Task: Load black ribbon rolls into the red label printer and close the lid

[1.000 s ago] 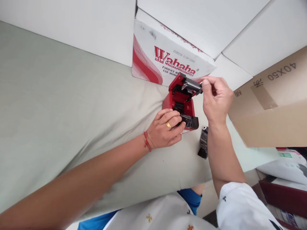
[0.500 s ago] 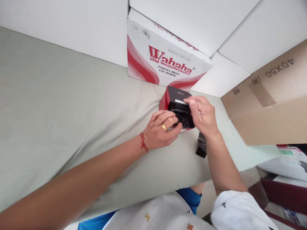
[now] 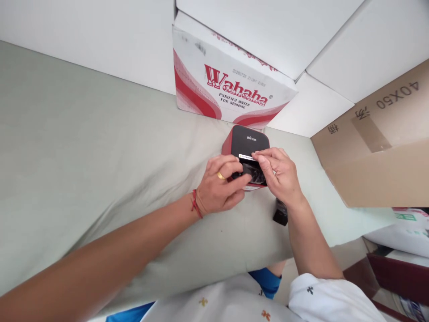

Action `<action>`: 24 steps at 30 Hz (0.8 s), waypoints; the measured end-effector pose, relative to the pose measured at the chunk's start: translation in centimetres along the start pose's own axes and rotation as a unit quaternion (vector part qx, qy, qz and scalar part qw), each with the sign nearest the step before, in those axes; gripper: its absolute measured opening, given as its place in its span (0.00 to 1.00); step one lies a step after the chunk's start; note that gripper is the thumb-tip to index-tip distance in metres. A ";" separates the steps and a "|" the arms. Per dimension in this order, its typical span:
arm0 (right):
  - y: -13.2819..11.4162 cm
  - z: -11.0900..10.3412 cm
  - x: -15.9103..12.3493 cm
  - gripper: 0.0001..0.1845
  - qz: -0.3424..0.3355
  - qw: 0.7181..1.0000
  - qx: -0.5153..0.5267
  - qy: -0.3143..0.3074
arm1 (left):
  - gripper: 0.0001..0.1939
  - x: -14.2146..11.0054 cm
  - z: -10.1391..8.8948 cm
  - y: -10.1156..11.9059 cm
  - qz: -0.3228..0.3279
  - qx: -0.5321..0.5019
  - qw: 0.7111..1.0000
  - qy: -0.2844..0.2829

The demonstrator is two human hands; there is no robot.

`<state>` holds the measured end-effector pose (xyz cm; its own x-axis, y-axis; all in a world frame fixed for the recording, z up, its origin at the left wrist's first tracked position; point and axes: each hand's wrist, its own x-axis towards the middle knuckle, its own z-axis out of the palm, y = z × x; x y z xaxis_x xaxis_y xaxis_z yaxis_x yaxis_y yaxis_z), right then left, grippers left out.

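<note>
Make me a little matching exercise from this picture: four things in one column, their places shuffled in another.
Things:
1. gold ring
2. Wahaha box
3. brown carton
4. red-and-black device

Places:
A. along the picture's right edge
B. on a finger of the left hand
C. between left hand and right hand
D. just beyond the device

Pairs: 1-B, 2-D, 3-A, 4-C

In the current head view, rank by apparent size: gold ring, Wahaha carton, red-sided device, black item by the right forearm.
1. Wahaha carton
2. Red-sided device
3. Black item, visible part
4. Gold ring
</note>
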<state>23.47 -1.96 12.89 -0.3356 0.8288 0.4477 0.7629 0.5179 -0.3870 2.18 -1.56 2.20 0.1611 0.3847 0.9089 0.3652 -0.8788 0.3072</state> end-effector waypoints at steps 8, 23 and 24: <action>-0.7 -0.2 -2.4 0.17 -0.022 0.997 0.069 0.020 | 0.24 1.2 -0.6 -2.5 -0.323 -0.145 0.935 0.004; -2.1 0.6 -8.0 0.26 -0.090 0.993 0.013 0.074 | 0.48 1.0 -0.1 -5.5 -0.402 -0.389 0.827 -0.060; -2.2 0.5 -7.9 0.25 -0.089 0.993 0.014 0.072 | 0.48 1.0 0.0 -5.6 -0.396 -0.390 0.829 -0.062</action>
<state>24.18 -9.50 9.78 -0.3790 0.6863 0.6208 0.6832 0.6600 -0.3125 0.30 3.71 1.36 0.2653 0.9115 0.3143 -0.2947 -0.2337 0.9266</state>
